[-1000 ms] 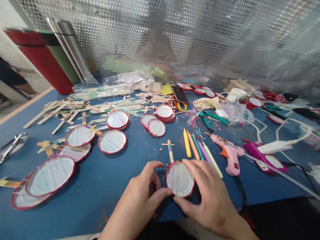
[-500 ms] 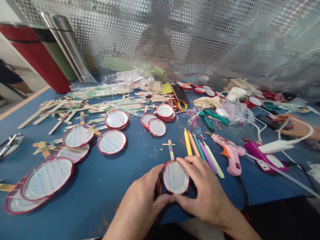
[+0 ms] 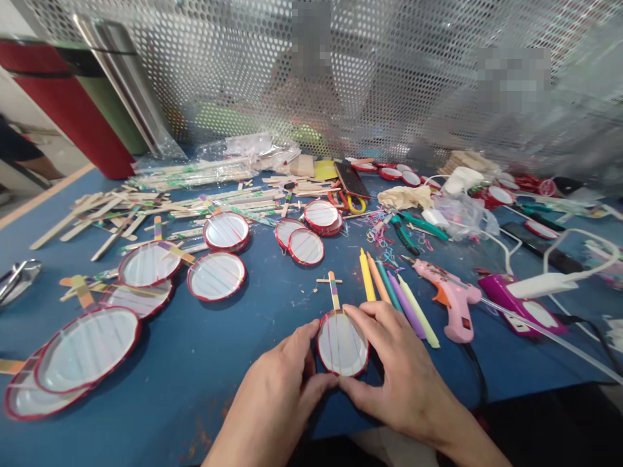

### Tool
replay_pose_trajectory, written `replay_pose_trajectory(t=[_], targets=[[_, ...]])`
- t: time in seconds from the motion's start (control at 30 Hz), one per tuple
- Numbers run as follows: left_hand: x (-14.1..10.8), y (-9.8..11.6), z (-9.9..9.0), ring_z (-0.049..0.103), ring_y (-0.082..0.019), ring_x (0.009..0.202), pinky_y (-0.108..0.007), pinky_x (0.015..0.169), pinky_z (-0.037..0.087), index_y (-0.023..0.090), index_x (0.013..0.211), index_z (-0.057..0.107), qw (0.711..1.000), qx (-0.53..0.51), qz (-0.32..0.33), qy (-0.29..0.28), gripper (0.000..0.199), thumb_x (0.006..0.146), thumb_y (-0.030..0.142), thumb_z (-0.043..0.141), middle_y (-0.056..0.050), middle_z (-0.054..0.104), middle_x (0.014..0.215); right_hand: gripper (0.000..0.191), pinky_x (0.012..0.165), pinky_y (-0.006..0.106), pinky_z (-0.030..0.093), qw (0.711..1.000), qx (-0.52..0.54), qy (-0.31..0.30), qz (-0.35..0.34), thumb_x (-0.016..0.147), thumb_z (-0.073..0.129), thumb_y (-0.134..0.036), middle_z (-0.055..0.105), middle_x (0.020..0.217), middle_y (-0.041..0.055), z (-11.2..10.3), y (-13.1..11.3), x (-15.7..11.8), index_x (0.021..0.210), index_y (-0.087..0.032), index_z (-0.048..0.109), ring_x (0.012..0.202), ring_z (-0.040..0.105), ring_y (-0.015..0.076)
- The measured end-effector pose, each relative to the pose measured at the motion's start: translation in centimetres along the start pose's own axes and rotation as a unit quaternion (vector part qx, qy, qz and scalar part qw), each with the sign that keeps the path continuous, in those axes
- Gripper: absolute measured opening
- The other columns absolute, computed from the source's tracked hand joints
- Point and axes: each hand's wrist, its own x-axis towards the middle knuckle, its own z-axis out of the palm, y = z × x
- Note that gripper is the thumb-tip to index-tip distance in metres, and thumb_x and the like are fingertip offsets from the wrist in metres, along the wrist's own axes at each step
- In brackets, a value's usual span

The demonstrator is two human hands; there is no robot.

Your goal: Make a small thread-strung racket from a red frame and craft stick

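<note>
In the head view, your right hand (image 3: 403,373) hides the right edge of the banded disc (image 3: 342,345), and your left hand's (image 3: 277,386) lower fingers are lost in shadow. Both forearms run off the bottom, and the shapes behind the mesh screen (image 3: 233,71) are blurred. Your hands angle inward, fingers curved: the left pinches the rim from ten o'clock to six, the right from twelve-thirty to six, thumbs nearly meeting. The disc sits low, just right of centre (its striped stick (image 3: 333,292) points to twelve); felt pens (image 3: 393,295) lie at one to two o'clock, the pink glue gun (image 3: 455,301) past them.
</note>
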Motion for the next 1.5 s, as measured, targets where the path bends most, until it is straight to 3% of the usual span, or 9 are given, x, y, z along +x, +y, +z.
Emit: replay_pose_trajectory(t=[0.47,1.0,1.5], targets=[[0.1,1.2,-0.2,0.062,-0.018,0.064,-0.028,0.065,0.049,0.017,0.126,0.055,0.995,0.095,0.006,-0.003,0.043,0.083,0.016,0.056,-0.002,0.067,0.077,0.05,0.086,0.042,0.047,1.0,0.006,0.004,0.021,0.07,0.067,-0.031,0.052,0.105,0.01,0.0,-0.5,0.4,0.117,-0.016,0.058,0.099,0.052,0.0263],[0.2,0.7,-0.3,0.063,-0.017,0.061,-0.026,0.062,0.046,0.023,0.13,0.054,0.991,0.13,0.009,0.014,0.047,0.083,0.024,0.057,-0.001,0.069,0.076,0.05,0.083,0.043,0.048,0.999,-0.004,0.0,0.044,0.07,0.067,-0.032,0.055,0.102,0.0099,-0.2,-0.6,0.3,0.117,-0.017,0.06,0.094,0.055,0.0263],[-0.6,2.2,-0.5,0.071,-0.026,0.075,-0.031,0.062,0.048,0.034,0.134,0.051,0.955,0.292,-0.043,0.035,0.047,0.088,0.038,0.054,-0.003,0.075,0.08,0.046,0.083,0.043,0.047,0.999,-0.011,-0.024,0.034,0.067,0.068,-0.036,0.057,0.098,0.0096,-0.6,-0.7,0.8,0.108,-0.015,0.062,0.092,0.055,0.0267]])
